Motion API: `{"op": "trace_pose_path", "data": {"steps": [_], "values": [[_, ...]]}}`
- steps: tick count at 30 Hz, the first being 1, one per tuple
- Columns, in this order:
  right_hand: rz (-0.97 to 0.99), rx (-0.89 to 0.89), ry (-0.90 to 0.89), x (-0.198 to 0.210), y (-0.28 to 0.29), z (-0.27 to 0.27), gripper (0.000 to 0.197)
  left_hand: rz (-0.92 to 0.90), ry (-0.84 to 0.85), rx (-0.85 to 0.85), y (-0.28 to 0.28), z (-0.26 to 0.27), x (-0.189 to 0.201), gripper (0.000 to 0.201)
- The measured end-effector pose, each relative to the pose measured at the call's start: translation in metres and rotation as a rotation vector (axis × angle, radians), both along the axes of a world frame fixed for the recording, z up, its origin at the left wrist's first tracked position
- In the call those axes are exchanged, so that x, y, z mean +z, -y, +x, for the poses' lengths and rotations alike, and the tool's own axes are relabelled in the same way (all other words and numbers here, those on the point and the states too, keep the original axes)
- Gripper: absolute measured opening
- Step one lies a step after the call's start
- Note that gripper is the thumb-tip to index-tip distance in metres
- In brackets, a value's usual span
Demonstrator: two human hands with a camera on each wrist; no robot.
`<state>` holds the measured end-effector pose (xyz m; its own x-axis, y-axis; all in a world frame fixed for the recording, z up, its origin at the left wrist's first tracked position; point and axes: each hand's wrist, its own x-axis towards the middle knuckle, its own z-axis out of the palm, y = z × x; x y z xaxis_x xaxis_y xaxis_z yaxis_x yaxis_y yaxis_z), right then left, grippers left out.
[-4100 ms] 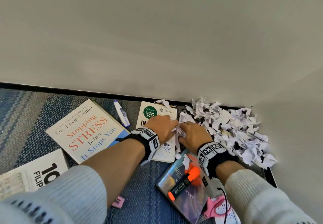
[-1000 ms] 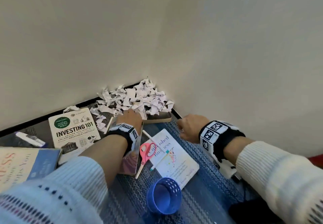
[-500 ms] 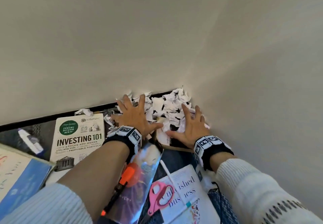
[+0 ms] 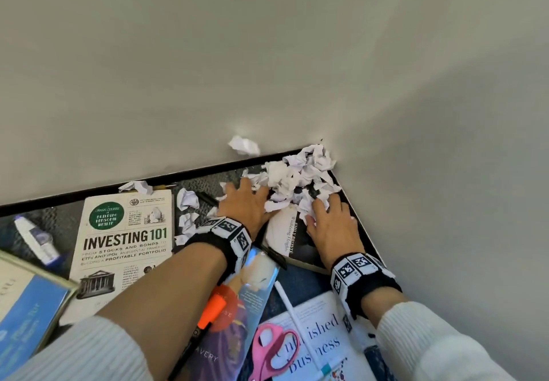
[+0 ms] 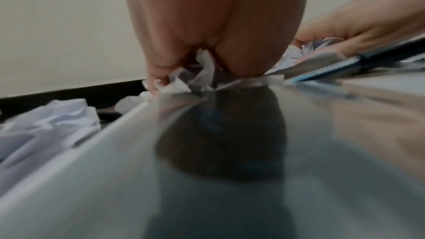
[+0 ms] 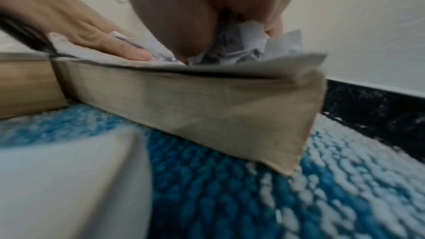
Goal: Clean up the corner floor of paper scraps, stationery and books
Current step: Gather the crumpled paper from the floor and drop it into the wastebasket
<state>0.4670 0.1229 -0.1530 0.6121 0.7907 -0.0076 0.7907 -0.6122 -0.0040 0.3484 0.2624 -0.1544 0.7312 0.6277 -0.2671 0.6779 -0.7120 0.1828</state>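
A heap of crumpled white paper scraps [image 4: 297,177] fills the corner where the two walls meet, partly on a dark Wuthering Heights book [image 4: 292,239]. My left hand [image 4: 246,204] digs into the heap's left side, and the left wrist view shows its fingers [image 5: 158,72] curled round scraps [image 5: 202,72]. My right hand [image 4: 329,223] lies on the book at the heap's right side, with scraps [image 6: 243,43] bunched under its curled fingers [image 6: 273,26]. One scrap [image 4: 243,145] is up against the wall. The book's page edge [image 6: 207,97] faces the right wrist camera.
Loose scraps [image 4: 187,202] lie beside the Investing 101 book [image 4: 124,244]. A correction tape [image 4: 37,239] is at far left. Near me lie a glossy book [image 4: 252,288], orange marker [image 4: 212,314], pink scissors [image 4: 273,351], white pen [image 4: 297,321] and the Unfinished Business book [image 4: 323,339]. A black baseboard [image 4: 89,192] edges the blue carpet.
Half a second ago both hands lay spread flat on the heap. Their fingers have curled into the scraps, the heap is packed tighter into the corner, and one scrap has flown up.
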Motion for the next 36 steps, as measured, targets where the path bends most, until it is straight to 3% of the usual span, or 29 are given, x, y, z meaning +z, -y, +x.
{"op": "trace_pose_path", "data": {"steps": [7,15,19,22,26,31,36], "values": [[0.066,-0.065,-0.102,0.019,0.012,0.004,0.032,0.044,0.097,0.008,0.003,-0.015,0.016,0.038],[0.306,-0.093,-0.178,0.05,0.031,-0.012,0.023,0.027,0.261,-0.03,0.001,-0.025,0.058,0.039],[0.285,-0.11,-0.378,0.076,0.045,-0.031,0.019,-0.031,0.292,-0.137,0.027,-0.022,0.08,0.036],[0.064,-0.134,-0.575,0.109,0.065,-0.05,0.02,-0.105,0.28,-0.296,0.058,-0.018,0.097,0.031],[-0.154,-0.1,-0.498,0.162,0.118,-0.08,0.011,-0.179,0.175,-0.586,0.119,-0.012,0.13,0.032],[-0.299,-0.231,-0.408,0.242,0.22,-0.131,0.014,-0.262,0.084,-0.944,0.221,-0.014,0.183,0.034],[-0.284,-0.349,-0.446,0.306,0.33,-0.181,0.016,-0.301,0.13,-1.284,0.321,-0.045,0.246,0.036]]}}
